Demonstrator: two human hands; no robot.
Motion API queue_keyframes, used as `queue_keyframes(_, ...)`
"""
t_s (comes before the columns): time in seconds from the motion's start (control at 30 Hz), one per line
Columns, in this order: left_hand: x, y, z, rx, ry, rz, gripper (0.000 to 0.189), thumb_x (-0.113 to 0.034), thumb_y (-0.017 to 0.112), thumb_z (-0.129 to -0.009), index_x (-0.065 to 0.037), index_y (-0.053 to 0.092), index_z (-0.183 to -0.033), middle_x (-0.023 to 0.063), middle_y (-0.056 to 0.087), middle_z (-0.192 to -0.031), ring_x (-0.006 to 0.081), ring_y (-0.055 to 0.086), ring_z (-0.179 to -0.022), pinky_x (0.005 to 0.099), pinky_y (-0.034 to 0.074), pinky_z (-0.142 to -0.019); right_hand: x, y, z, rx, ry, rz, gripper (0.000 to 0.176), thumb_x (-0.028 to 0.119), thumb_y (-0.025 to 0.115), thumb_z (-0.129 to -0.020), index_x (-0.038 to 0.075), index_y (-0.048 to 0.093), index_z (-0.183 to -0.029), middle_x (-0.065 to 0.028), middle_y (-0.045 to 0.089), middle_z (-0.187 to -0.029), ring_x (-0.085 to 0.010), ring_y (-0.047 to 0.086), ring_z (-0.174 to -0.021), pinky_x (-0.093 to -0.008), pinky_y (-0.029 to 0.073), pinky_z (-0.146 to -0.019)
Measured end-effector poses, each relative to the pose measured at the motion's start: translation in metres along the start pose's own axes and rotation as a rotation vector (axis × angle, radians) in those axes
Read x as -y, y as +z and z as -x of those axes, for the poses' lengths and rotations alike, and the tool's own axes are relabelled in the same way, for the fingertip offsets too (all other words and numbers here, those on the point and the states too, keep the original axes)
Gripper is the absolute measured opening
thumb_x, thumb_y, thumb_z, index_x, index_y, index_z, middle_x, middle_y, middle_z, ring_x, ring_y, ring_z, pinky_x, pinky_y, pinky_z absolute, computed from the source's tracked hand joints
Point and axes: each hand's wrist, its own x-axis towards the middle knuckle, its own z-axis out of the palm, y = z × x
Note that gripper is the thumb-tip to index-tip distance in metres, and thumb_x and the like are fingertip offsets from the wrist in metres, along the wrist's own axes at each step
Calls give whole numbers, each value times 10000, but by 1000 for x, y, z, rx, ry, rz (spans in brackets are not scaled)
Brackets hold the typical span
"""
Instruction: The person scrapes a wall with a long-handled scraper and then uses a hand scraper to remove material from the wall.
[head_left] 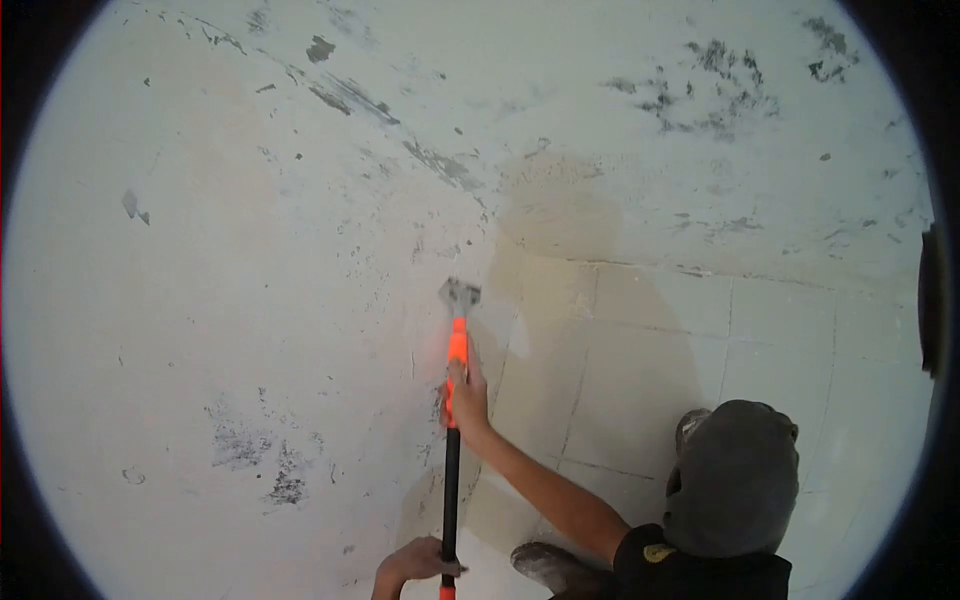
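Observation:
A long-handled scraper, with a metal head, orange upper grip and black shaft (451, 490), lies across the middle of the view. Its blade is against or close to the pale, scuffed wall (300, 250). My right hand (468, 393) is wrapped around the orange grip just below the head. Near the bottom edge, my left hand (424, 559) closes on the lower black shaft, just above another orange section. Some fingers of both hands are hidden by the tool.
A dark cap (735, 480) and black sleeve fill the lower right. Dusty shoes (548, 566) stand on the pale tiled floor (640, 390). Dark flaked patches (715, 90) mark the upper surface. A dark object (931, 300) shows at the right edge.

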Motion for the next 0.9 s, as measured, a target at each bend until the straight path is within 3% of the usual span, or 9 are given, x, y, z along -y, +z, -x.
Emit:
queue_keyframes(0.07,8,1,1,-188,-103,105,521,-540,772,-773,-39,765,-917,130,736,-839,257,690,-779,356,527,-740,14,3,-29,-131,2,-15,574,338,428,-1050,270,207,-1575,-24,466,-621,-117,404,-369,-289,393,-326)
queue_keyframes(0.13,22,14,0,-257,-73,195,528,-544,768,-780,-34,763,-916,153,733,-842,260,692,-784,363,525,-739,17,-2,-32,-92,-7,-36,572,328,423,-1051,272,205,-1576,-26,472,-626,-116,403,-369,-288,396,-328)
queue_keyframes(0.27,9,13,-5,-58,85,0,548,-567,768,-775,-34,758,-897,152,731,-827,265,679,-766,381,515,-735,-2,3,16,24,-10,24,582,322,427,-1050,279,188,-1579,-31,486,-652,-109,404,-373,-281,404,-338)
queue_keyframes(0.33,1,10,-8,38,-57,-80,533,-562,771,-773,-45,762,-901,136,731,-821,270,672,-759,385,512,-730,-3,3,11,19,10,-3,584,334,434,-1049,279,191,-1578,-31,484,-650,-108,406,-376,-280,402,-337)
queue_keyframes(0.37,27,22,-21,-107,49,47,498,-543,774,-775,-53,759,-861,128,717,-774,251,668,-728,381,503,-689,-7,2,11,11,41,-29,587,346,441,-1048,278,193,-1576,-31,481,-647,-108,408,-379,-280,399,-336)
queue_keyframes(0.47,30,18,-17,-183,-2,88,475,-519,770,-784,-48,753,-845,133,708,-749,214,667,-716,362,504,-666,-11,-8,-24,-45,31,-115,583,357,441,-1049,281,200,-1574,-24,474,-644,-107,404,-384,-278,397,-337)
queue_keyframes(0.53,46,25,-19,-150,-21,37,497,-539,782,-763,-50,750,-842,118,705,-764,194,663,-724,337,518,-668,-17,-2,-1,-65,52,-66,576,356,435,-1054,278,200,-1574,-6,451,-624,-104,390,-385,-274,389,-337)
queue_keyframes(0.63,44,31,-20,122,-88,171,580,-603,816,-689,-56,751,-872,59,709,-838,202,652,-783,317,544,-663,-44,8,57,-8,34,18,560,315,413,-1064,276,192,-1577,6,429,-609,-99,377,-381,-270,379,-333)
queue_keyframes(0.9,32,20,-3,45,-246,82,564,-568,812,-716,-39,735,-897,52,702,-816,173,666,-796,306,548,-664,-39,15,52,40,71,-48,570,276,387,-1070,292,141,-1584,10,413,-614,-91,366,-370,-271,379,-323)
